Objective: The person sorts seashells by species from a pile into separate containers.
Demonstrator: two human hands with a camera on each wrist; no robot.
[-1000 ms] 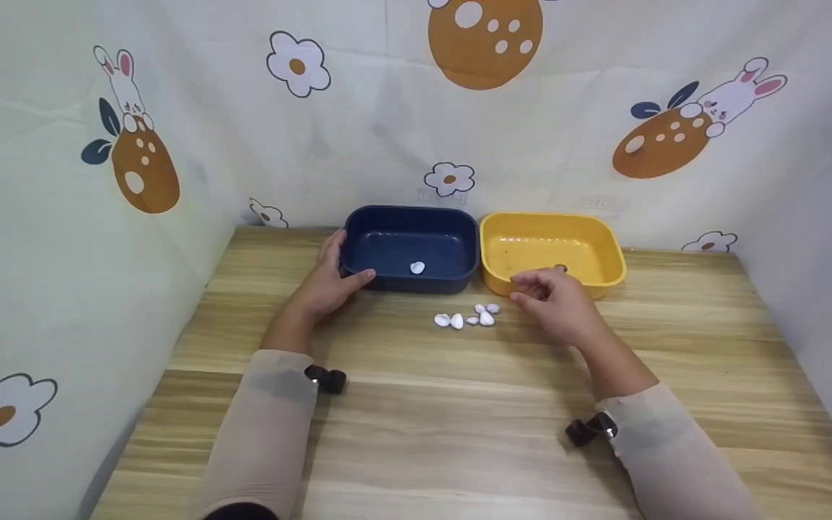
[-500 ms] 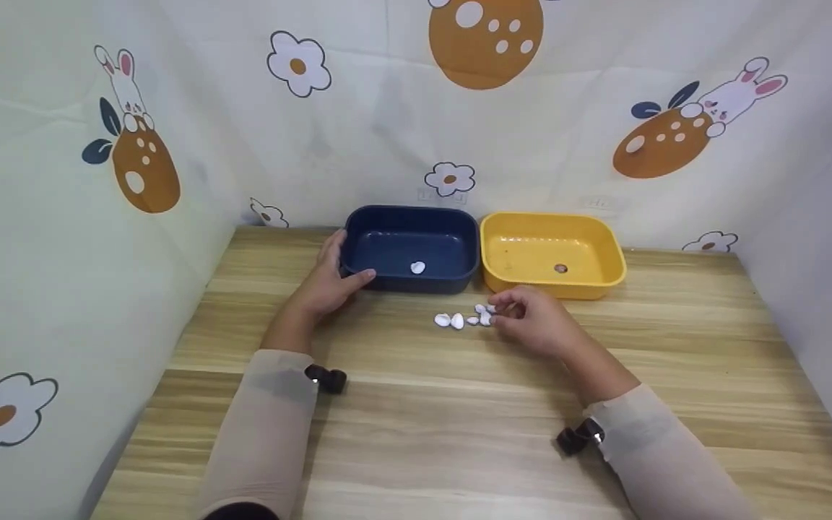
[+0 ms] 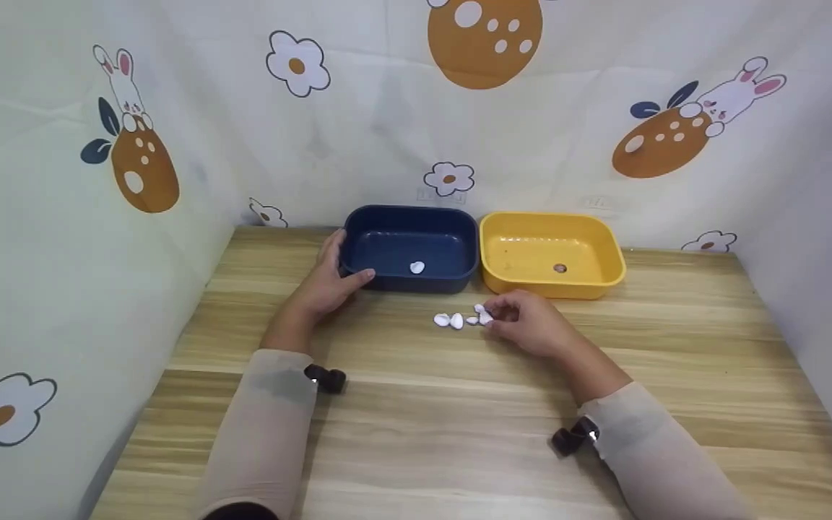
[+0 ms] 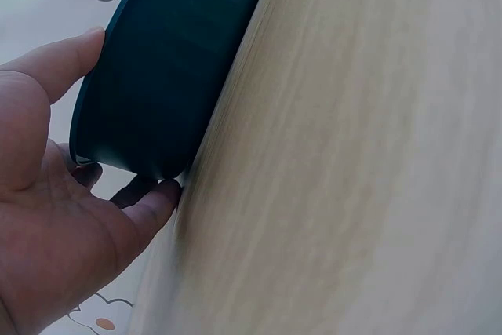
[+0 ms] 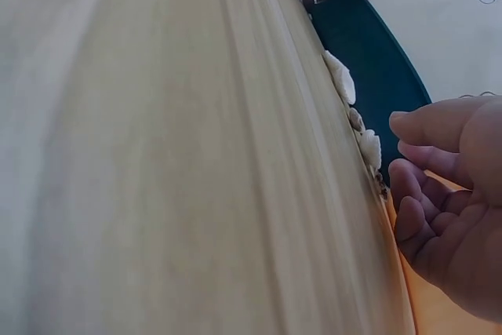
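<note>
My left hand [image 3: 328, 280] grips the left end of a dark blue plastic box [image 3: 416, 283], thumb at the front rim and fingers round the end. One white piece [image 3: 417, 268], like a shell or pebble, lies inside. My right hand [image 3: 531, 322] reaches to several similar white pieces on the table, among them an oval one [image 3: 457, 321]. Thumb and bent forefinger stand apart beside the rightmost white piece [image 3: 484, 316]. In the right wrist view, the row of white pieces [image 5: 340, 78] lies beyond the fingertips, and nothing shows in the grasp. The fingers hide part of the group.
Right of the blue box and close against it stands a yellow plastic box [image 3: 553, 289] with a small brownish round piece [image 3: 560, 268] inside. Both boxes stand near the patterned cloth backdrop [image 3: 380, 108]. A wood-grain table [image 3: 445, 433] lies below the arms.
My right hand has come from the yellow box's front rim down and left to the white pieces. Its fingers now cover the rightmost ones. The left hand keeps its place.
</note>
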